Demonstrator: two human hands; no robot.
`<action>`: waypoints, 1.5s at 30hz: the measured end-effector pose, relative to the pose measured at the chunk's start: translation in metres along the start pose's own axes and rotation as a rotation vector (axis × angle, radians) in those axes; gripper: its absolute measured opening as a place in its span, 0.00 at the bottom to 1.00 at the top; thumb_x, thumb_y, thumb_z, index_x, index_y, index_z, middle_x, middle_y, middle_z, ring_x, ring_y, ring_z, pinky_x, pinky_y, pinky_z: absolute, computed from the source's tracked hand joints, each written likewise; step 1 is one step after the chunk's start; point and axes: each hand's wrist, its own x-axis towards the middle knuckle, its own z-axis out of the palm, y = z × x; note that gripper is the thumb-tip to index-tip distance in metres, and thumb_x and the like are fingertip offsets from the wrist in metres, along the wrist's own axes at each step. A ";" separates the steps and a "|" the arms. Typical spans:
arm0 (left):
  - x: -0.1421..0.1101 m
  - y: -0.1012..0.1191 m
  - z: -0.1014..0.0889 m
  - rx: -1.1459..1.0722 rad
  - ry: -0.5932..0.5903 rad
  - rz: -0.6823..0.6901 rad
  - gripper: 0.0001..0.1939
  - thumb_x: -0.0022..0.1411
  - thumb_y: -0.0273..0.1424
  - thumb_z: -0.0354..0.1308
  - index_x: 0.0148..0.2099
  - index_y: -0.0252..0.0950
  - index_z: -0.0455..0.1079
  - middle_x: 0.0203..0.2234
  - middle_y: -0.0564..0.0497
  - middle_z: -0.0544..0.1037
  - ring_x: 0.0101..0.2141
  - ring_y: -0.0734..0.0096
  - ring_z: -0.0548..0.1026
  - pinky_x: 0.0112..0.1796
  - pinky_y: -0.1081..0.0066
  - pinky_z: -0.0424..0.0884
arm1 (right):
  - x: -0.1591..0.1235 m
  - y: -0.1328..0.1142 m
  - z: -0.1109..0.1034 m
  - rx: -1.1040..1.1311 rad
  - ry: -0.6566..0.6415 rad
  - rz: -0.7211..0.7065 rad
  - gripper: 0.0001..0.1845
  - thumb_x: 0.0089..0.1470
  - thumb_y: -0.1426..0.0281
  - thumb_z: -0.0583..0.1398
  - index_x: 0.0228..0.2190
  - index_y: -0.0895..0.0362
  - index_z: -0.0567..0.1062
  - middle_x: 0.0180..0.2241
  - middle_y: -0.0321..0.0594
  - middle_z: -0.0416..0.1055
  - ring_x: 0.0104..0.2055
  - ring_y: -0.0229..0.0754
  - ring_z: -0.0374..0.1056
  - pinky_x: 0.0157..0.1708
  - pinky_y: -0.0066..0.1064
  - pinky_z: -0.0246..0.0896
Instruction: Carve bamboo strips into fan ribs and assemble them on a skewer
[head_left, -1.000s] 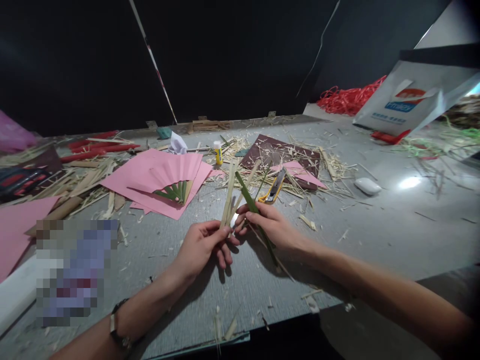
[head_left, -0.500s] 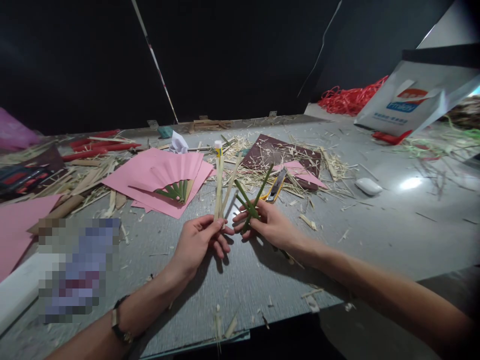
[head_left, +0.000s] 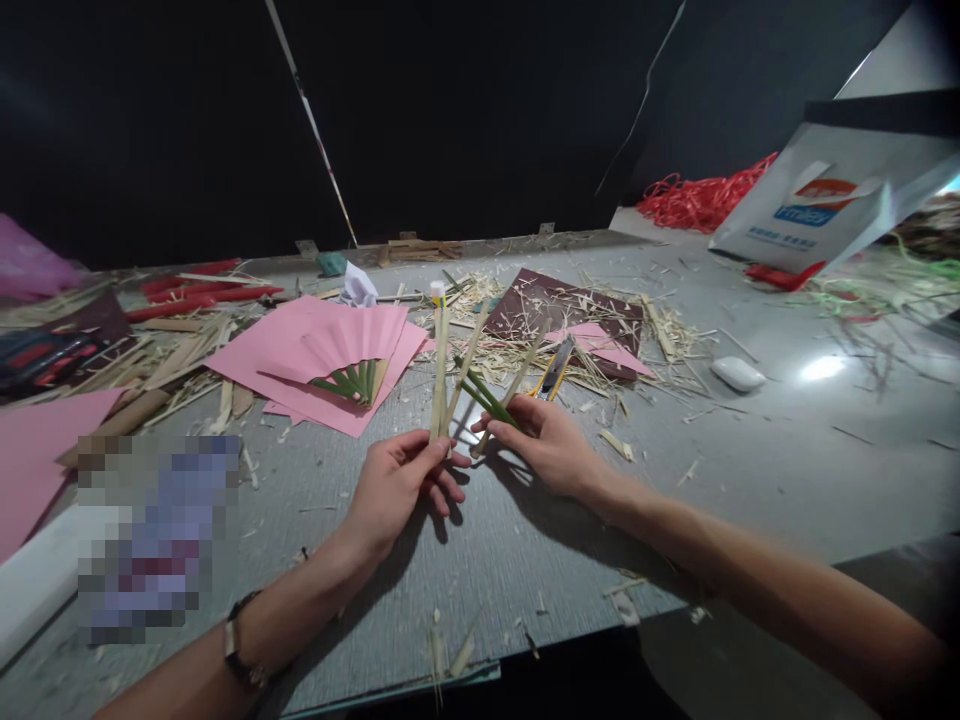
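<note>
My left hand pinches the lower ends of pale bamboo strips, which stand up and spread apart. Close on its right, my right hand is closed on several bamboo strips: green ones pointing up and left, and a pale one slanting up and right. The green tips reach toward the left hand's strips; whether they touch I cannot tell. Just behind the right hand lies a yellow utility knife. A pink paper fan with green ribs rests on pink sheets to the left.
Bamboo shavings surround a dark brown board at the back. A white computer mouse lies to the right, before a white bag and red plastic ribbon. Far left are a black tool and red sticks.
The strips in my right hand have turned: the green ones now sit closer together and lean left, and one strip shows a pale face. My left hand has hardly moved.
</note>
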 end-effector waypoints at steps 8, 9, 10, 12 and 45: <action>-0.003 0.003 0.002 0.006 0.074 0.041 0.14 0.63 0.38 0.67 0.37 0.29 0.78 0.35 0.40 0.85 0.20 0.73 0.78 0.17 0.77 0.73 | 0.005 0.007 -0.006 0.077 0.161 0.008 0.11 0.59 0.60 0.66 0.33 0.55 0.77 0.31 0.40 0.73 0.33 0.44 0.68 0.32 0.37 0.62; -0.003 0.005 0.002 0.002 0.096 0.059 0.14 0.63 0.38 0.67 0.38 0.29 0.78 0.35 0.41 0.85 0.20 0.74 0.78 0.17 0.77 0.72 | 0.006 0.008 -0.006 0.109 0.175 0.010 0.12 0.60 0.59 0.66 0.34 0.55 0.77 0.33 0.41 0.74 0.33 0.44 0.69 0.33 0.38 0.63; -0.003 0.006 0.002 -0.001 0.114 0.075 0.14 0.63 0.38 0.67 0.38 0.30 0.78 0.35 0.41 0.85 0.20 0.74 0.78 0.17 0.78 0.72 | 0.006 0.007 -0.006 0.132 0.181 0.012 0.12 0.60 0.58 0.66 0.35 0.55 0.77 0.33 0.41 0.75 0.34 0.44 0.70 0.34 0.38 0.65; -0.002 0.006 0.002 0.011 0.117 0.089 0.14 0.64 0.38 0.66 0.38 0.30 0.78 0.34 0.42 0.85 0.19 0.75 0.77 0.17 0.78 0.72 | 0.006 0.005 -0.006 0.156 0.172 0.012 0.13 0.61 0.57 0.65 0.35 0.54 0.77 0.33 0.41 0.75 0.34 0.44 0.71 0.35 0.39 0.67; -0.011 0.002 0.008 0.123 -0.164 0.016 0.17 0.68 0.40 0.62 0.35 0.30 0.80 0.17 0.48 0.78 0.14 0.74 0.72 0.18 0.76 0.67 | -0.005 -0.001 0.011 0.241 0.032 0.088 0.18 0.63 0.51 0.62 0.35 0.53 0.73 0.26 0.35 0.72 0.21 0.37 0.66 0.19 0.31 0.60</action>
